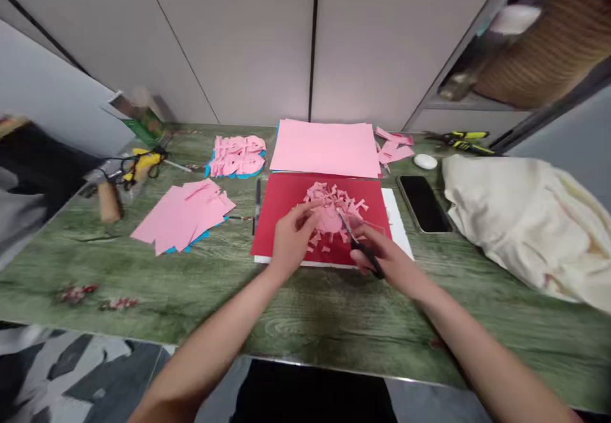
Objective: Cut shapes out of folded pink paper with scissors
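Note:
My right hand [379, 254] is closed round the black handles of a pair of scissors [366, 254]. Their blades reach up to the right edge of a pink paper piece [328, 219]. Thumb and fingers of my left hand [294, 231] pinch that piece from the left. Small pink paper scraps [324, 193] lie heaped behind and around it. All this is over a red sheet [274, 210], with a white sheet [400, 219] showing from under its edges.
Behind lies a pink paper stack [324, 146]; cut-out pink characters [238, 156] and loose pink sheets [184, 216] are left. A craft knife [258, 203] flanks the red sheet. To the right are a phone [424, 203], a white oval object [425, 161] and cream cloth [515, 219].

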The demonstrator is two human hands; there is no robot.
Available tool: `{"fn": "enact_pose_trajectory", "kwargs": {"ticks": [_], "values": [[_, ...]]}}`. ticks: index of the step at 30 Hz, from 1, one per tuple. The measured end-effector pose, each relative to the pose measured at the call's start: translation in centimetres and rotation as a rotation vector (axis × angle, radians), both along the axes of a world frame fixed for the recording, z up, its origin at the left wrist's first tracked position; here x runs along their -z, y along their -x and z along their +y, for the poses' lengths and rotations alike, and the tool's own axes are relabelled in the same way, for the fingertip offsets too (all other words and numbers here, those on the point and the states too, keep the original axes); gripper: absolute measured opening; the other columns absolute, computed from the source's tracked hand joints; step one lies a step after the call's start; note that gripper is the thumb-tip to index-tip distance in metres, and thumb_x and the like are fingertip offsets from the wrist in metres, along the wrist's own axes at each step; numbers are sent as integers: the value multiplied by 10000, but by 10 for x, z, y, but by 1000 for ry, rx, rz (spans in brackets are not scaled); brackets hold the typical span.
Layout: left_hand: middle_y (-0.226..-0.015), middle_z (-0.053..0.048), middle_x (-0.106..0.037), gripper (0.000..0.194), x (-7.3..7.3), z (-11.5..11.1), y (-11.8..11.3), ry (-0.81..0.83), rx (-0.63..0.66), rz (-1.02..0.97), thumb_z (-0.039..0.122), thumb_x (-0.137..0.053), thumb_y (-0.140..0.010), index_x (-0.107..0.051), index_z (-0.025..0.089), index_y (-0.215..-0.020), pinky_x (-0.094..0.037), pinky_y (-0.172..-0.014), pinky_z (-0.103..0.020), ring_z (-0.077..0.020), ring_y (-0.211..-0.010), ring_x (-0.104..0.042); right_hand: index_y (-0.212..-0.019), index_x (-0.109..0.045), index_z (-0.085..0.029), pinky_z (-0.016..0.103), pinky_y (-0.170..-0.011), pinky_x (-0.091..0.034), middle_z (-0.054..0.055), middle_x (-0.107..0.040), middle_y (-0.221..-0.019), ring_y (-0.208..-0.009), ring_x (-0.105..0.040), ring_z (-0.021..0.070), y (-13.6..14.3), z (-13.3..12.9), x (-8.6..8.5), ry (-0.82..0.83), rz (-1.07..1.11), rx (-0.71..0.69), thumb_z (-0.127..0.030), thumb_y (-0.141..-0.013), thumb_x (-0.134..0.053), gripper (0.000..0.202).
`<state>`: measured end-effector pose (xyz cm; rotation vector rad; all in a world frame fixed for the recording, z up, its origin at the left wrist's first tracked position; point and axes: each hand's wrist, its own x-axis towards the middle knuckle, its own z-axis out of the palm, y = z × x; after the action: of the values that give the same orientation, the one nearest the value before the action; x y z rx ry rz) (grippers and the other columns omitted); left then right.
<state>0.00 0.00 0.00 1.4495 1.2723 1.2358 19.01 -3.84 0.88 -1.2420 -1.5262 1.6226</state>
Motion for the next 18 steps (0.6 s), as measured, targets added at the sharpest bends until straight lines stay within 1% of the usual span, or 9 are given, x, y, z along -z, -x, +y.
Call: {"fn": "enact_pose_trajectory", "kwargs": {"ticks": [7,11,18], "values": [[-811,-36,-679,274,-4,-1,0,11,7,-22,261,-556,-794,-667,183,-1032,-474,-597,-202,-115,-659,-569,-895,-462,-238,253,-533,-364,-43,-479,-646,-530,-448,109,-1,-1,1,-7,-11,-18,-408,-811,-587,227],[-802,-28,-674,281,-5,-3,-1,15,31,-11,262,-554,-797,-667,191,-1044,-459,-616,-203,-111,-660,-555,-888,-448,-236,258,-554,-366,-46,-480,-632,-542,-450,114,-1,0,2,-14,2,-31,-405,-828,-565,214],[-781,-28,-669,292,-6,-3,0,21,31,-13,278,-550,-798,-668,187,-1049,-439,-587,-200,-112,-642,-539,-899,-432,-240,253,-550,-345,-52,-476,-615,-544,-436,113,-3,-1,2,-14,-31,-43,-402,-841,-551,209]]}}
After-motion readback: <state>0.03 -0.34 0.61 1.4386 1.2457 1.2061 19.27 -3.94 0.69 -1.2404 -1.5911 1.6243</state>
